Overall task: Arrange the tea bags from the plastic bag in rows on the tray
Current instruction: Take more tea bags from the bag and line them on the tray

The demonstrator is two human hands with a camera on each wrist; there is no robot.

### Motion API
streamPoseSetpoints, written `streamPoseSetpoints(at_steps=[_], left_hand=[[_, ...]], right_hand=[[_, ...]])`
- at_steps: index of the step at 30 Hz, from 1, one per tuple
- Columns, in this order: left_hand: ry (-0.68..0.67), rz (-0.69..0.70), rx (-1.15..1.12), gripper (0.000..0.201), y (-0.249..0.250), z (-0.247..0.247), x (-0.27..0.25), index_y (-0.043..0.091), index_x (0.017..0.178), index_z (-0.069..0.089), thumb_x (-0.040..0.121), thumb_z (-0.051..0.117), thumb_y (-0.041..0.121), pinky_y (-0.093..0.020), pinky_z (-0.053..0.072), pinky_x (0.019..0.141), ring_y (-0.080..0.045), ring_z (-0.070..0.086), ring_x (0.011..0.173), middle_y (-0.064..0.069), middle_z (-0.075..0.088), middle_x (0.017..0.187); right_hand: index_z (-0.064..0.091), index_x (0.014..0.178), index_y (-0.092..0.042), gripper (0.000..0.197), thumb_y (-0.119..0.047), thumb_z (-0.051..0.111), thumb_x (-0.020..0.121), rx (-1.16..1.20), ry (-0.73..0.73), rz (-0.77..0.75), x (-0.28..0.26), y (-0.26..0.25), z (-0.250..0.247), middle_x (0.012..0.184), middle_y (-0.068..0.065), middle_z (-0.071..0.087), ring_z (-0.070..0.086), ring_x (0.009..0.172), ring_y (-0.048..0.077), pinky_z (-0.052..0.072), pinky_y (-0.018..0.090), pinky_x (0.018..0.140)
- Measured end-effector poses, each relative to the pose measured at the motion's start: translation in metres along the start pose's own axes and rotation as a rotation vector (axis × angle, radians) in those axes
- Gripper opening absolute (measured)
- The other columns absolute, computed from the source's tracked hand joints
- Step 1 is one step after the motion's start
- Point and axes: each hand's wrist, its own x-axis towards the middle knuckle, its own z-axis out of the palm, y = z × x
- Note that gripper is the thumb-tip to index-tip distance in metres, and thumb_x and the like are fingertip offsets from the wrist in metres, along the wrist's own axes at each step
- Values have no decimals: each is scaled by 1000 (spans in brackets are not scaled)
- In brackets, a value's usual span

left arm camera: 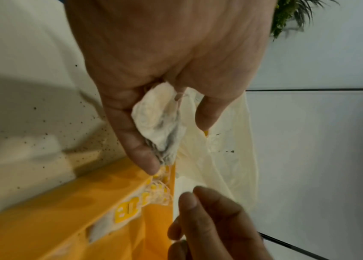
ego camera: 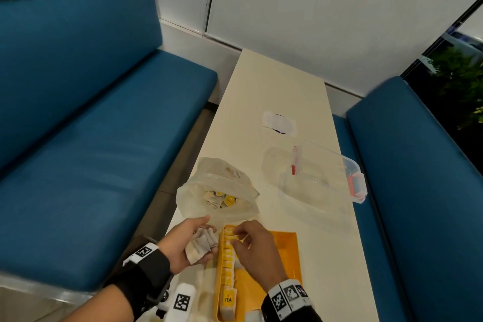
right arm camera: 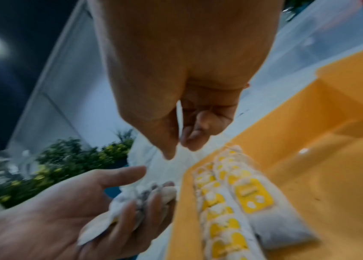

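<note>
Orange plastic tray [ego camera: 283,248] cut off, lower centre of head view. Left hand [ego camera: 183,242] cupping bunched pale tea bags [ego camera: 201,244]. Right hand [right arm camera: 189,91] fingertips nearly pinched, empty per wrist view only.

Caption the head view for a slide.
Left hand holds tea bags; right hand hovers over the yellow tray.

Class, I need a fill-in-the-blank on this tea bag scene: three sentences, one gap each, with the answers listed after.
1. The left hand holds a bunch of ____.
2. The tea bags already laid out form a row along the ____ side of the yellow tray.
3. The plastic bag lies on the table, beyond the tray, with its mouth ____.

Missing words: tea bags; left; open
</note>
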Motion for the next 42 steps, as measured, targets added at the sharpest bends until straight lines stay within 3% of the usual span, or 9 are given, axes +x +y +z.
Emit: streamPoseSetpoints(at_steps=[3, 6, 12, 18, 28, 33, 36, 40, 42], left_hand=[[-42, 7, -149, 34, 1, 1, 0, 7, 107, 63, 99, 56, 40, -36, 55, 64, -30, 64, 72, -15, 64, 85], [-88, 29, -184, 41, 1, 0, 0, 5, 116, 63, 100, 51, 42, -36, 56, 67, -28, 65, 77, -16, 64, 93], [-87, 89, -148, 49, -3, 0, -1, 0, 115, 70, 103, 44, 40, -34, 56, 63, -26, 72, 76, -15, 73, 98], [-28, 94, -103, 40, -5, -1, -3, 8, 97, 69, 102, 46, 41, -29, 50, 56, -20, 64, 62, -7, 68, 78], [1, 79, -115, 32, 0, -4, -3, 8, 109, 67, 101, 50, 34, -35, 60, 66, -25, 70, 78, -14, 72, 96], [-2, 104, -151, 41, 2, -6, -7, 0, 125, 61, 98, 56, 31, -46, 54, 92, -34, 66, 102, -23, 69, 121], [26, 120, -131, 39, 0, -10, -1, 1, 125, 62, 97, 59, 28, -49, 53, 100, -32, 69, 88, -21, 72, 107], [70, 133, -32, 23, -3, -11, 2, 7, 108, 69, 95, 63, 25, -42, 58, 81, -32, 70, 85, -15, 74, 91], [87, 138, -4, 22, -5, -11, 2, 7, 107, 70, 93, 64, 23, -42, 58, 82, -33, 70, 86, -15, 74, 90]], right_hand=[[63, 97, -29, 11, -28, 66, 86, -52, -130, -268, -8, -27, 4, 93, -16, 50, 54, 77, 6, 49, 24, 73], [60, 106, -30, 22, -35, 62, 85, -156, -196, -382, -11, -41, 12, 108, -14, 50, 54, 96, 7, 51, 27, 77], [60, 112, -25, 28, -33, 60, 86, -314, -201, -411, -6, -44, 24, 111, -6, 47, 50, 104, 17, 52, 36, 73], [70, 111, -22, 26, -27, 53, 91, -209, -151, -430, -7, -45, 25, 104, -3, 56, 54, 97, 16, 50, 32, 76], [72, 105, -24, 21, -23, 58, 90, 14, -73, -279, -1, -46, 19, 95, -7, 66, 61, 84, 5, 51, 24, 79], [74, 89, -20, 9, -15, 69, 83, 198, 47, -162, 6, -49, 4, 87, -11, 67, 61, 78, 3, 45, 10, 69], [75, 81, -19, 8, -11, 75, 83, 360, 61, -19, 11, -44, -12, 83, -10, 70, 59, 70, 3, 45, 11, 66], [76, 82, -15, 9, -8, 73, 85, 390, 4, 101, 17, -26, -28, 75, -4, 73, 63, 65, 7, 50, 20, 64], [75, 85, -8, 9, -2, 69, 87, 469, -17, 147, 17, -18, -34, 67, 0, 71, 64, 61, 11, 47, 19, 58]])
